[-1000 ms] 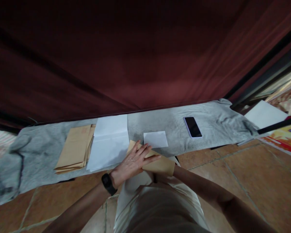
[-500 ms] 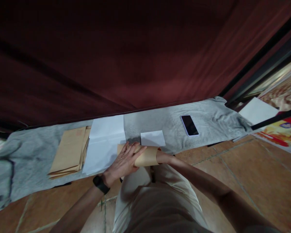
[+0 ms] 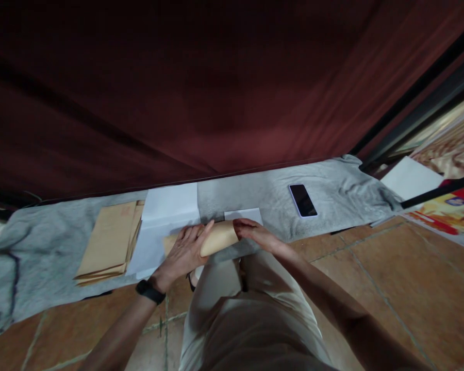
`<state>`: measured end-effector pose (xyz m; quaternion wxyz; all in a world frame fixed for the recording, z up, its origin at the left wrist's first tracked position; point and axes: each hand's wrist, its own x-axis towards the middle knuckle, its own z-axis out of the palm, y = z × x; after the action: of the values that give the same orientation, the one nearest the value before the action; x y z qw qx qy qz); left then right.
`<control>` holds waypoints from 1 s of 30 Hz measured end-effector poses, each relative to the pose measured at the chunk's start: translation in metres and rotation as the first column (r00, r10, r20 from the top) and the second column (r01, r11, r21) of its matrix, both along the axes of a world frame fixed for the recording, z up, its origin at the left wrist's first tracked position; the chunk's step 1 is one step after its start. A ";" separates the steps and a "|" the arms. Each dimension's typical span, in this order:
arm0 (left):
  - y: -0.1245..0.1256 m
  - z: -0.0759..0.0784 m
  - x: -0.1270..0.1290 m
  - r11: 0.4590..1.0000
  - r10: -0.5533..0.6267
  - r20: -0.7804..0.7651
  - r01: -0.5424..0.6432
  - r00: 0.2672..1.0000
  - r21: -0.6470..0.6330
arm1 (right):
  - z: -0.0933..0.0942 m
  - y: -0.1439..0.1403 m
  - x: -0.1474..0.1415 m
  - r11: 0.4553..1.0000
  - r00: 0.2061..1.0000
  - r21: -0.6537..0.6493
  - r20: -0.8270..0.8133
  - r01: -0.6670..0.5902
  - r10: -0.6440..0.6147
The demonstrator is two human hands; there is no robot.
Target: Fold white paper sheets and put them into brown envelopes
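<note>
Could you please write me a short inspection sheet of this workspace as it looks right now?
Surface: grey cloth spread along a tiled floor.
Job's things: brown envelope under both hands.
Clutter: stack of brown envelopes, white sheets, small white paper, phone.
Grippers: left hand presses on the brown envelope; right hand at its right end.
Cables: nothing seen.
Surroundings: dark red curtain behind.

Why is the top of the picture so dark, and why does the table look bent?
Head view: the red curtain gets little light, so it fades to near black; the wide lens bows the grey cloth; the phone stays sharp, the hands slightly soft.
</note>
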<state>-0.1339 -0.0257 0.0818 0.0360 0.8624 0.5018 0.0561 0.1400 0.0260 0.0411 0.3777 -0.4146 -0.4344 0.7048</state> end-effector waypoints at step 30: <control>-0.003 -0.010 -0.031 0.981 0.190 0.057 -0.187 0.980 -0.059 | -0.017 0.030 0.026 0.969 0.289 0.231 0.925 0.088 -0.247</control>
<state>-0.1646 -0.0291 0.0715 0.0690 0.8076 0.5812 0.0728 0.1662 0.0560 0.0245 0.1489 -0.7652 -0.5735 0.2517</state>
